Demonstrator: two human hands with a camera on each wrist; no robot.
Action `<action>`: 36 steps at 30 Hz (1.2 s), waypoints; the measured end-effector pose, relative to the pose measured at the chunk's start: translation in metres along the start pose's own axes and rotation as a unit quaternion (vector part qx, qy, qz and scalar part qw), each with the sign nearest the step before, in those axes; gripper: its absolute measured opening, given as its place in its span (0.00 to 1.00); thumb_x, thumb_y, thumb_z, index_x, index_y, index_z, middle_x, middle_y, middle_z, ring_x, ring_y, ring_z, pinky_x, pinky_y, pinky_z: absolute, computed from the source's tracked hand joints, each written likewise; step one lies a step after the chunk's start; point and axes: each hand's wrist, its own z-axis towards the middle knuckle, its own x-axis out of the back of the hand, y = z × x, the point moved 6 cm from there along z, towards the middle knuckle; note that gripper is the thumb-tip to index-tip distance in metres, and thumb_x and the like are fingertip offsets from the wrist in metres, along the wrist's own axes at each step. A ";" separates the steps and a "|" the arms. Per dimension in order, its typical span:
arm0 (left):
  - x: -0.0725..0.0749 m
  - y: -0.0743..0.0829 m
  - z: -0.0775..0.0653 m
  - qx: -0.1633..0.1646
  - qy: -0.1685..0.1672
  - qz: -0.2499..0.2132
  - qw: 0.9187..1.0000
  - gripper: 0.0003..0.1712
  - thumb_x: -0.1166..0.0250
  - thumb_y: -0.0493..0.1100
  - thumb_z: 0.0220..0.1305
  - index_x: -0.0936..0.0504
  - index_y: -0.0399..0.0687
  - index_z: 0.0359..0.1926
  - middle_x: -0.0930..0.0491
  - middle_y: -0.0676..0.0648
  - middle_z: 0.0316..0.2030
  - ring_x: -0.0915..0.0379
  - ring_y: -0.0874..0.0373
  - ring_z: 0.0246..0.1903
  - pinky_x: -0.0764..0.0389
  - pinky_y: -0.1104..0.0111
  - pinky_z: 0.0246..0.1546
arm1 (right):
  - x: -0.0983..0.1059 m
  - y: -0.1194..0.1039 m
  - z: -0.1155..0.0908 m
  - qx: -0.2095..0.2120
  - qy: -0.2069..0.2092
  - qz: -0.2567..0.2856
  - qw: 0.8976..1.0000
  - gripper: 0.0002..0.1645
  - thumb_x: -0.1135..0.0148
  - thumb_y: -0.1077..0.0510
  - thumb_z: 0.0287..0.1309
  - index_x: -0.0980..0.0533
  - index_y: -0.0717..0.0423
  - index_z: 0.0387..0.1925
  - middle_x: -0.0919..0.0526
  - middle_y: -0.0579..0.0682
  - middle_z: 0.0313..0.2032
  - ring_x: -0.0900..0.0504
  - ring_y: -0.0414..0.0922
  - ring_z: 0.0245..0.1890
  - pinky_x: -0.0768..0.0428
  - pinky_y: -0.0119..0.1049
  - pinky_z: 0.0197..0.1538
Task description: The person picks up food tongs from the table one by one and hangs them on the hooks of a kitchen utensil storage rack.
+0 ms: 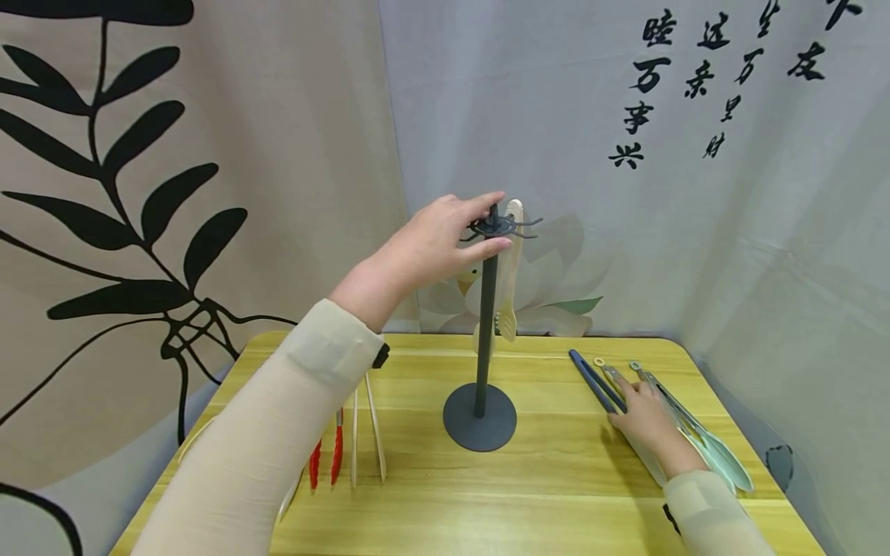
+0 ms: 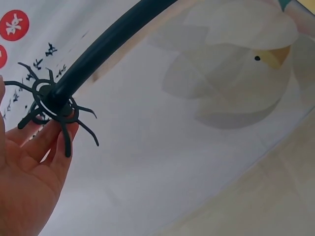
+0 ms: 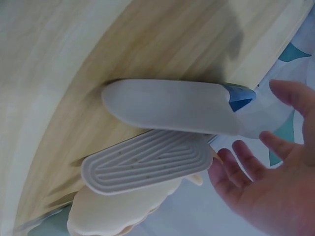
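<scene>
So there's this dark grey utensil stand (image 1: pixel 487 324) in the middle of the table (image 1: pixel 556 494), a slim pole on a flat round base with a ring of thin curved hooks (image 2: pixel 55 101) up top. The left hand (image 1: pixel 441 235) has hold of that top, fingers and thumb curved around it with only a small gap. A cream long-handled utensil (image 1: pixel 513 270) hangs just behind the pole. The right hand (image 1: pixel 648 421) is loosely spread, gripping nothing as far as the wrist view goes, fingertips right by some tongs; can't tell if they're touching. That bunch has blue tongs (image 1: pixel 592 377), a smooth pale blade (image 3: pixel 167 103), a grey head with moulded grooves (image 3: pixel 147 164), a cream scalloped one (image 3: pixel 118 211) and a mint head (image 1: pixel 726 459) on metal arms. Over on the left, red-tipped tongs (image 1: pixel 337 455) and skinny pale tongs (image 1: pixel 376 432) are partly blocked by the cream sleeve (image 1: pixel 264 417). Table's yellowish woodgrain with rounded corners, and the soft creased cloth (image 1: pixel 306 154) behind has black leaves and calligraphy.
</scene>
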 end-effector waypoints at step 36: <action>-0.002 0.004 0.004 0.010 0.023 -0.004 1.000 0.40 0.42 0.68 0.59 0.38 0.61 0.69 0.20 0.57 0.49 0.33 0.56 0.52 0.28 0.64 0.51 | -0.013 -0.012 0.011 -0.025 -0.100 -0.112 0.988 0.34 0.47 0.65 0.56 0.39 0.69 0.65 0.36 0.78 0.55 0.36 0.74 0.54 0.34 0.67 0.54</action>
